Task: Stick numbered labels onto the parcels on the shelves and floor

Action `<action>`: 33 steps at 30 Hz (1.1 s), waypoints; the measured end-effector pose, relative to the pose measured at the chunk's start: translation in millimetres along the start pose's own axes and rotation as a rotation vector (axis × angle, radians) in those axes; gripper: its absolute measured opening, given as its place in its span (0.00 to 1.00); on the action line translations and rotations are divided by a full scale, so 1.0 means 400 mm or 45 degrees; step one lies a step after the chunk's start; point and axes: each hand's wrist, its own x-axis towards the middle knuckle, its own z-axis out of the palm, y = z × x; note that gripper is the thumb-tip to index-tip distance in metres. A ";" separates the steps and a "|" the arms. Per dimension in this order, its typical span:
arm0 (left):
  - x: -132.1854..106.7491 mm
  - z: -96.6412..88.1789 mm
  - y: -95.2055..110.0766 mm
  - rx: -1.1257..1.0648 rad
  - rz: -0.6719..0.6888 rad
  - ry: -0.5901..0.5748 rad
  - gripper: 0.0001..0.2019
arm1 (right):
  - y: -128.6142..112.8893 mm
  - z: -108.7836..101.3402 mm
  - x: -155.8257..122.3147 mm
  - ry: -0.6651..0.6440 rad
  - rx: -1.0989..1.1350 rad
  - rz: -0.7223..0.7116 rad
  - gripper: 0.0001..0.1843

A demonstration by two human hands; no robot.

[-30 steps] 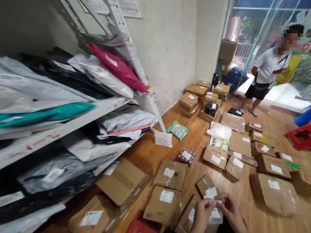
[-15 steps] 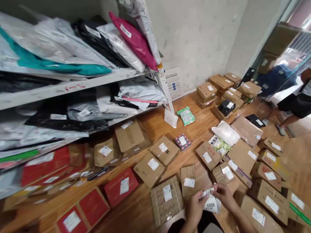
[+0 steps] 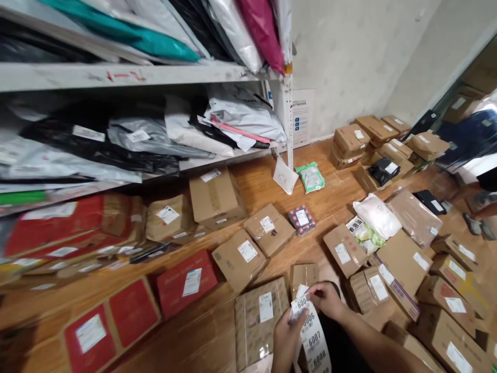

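A white strip of numbered stickers, printed with 6006 and 6007, hangs low in the middle of the head view. My left hand pinches the strip from the left near its top. My right hand is closed on the topmost sticker at the strip's upper end. Just below and left of my hands lies a taped cardboard box with a white label. A smaller box sits right behind my right hand.
Many cardboard parcels cover the wooden floor. Red boxes lie at the left. A metal shelf holds plastic mailer bags. A person's feet show at the far right by the doorway.
The view swung down and left, taking the standing person mostly out of sight. My hands stayed on the sticker strip, and more of the strip now hangs below them.
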 end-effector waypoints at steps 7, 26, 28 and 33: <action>0.334 -0.021 -0.197 -0.048 -0.050 -0.037 0.32 | 0.241 -0.008 0.345 0.072 -0.062 -0.183 0.17; 0.851 -0.121 -0.528 0.029 0.405 0.025 0.25 | 0.640 -0.099 0.860 0.135 -0.143 -0.490 0.17; 0.841 -0.119 -0.560 -0.014 0.378 0.096 0.26 | 0.662 -0.098 0.873 0.128 -0.137 -0.462 0.18; 0.835 -0.100 -0.578 -0.017 0.284 0.088 0.27 | 0.753 -0.100 0.929 0.280 -0.181 -0.411 0.25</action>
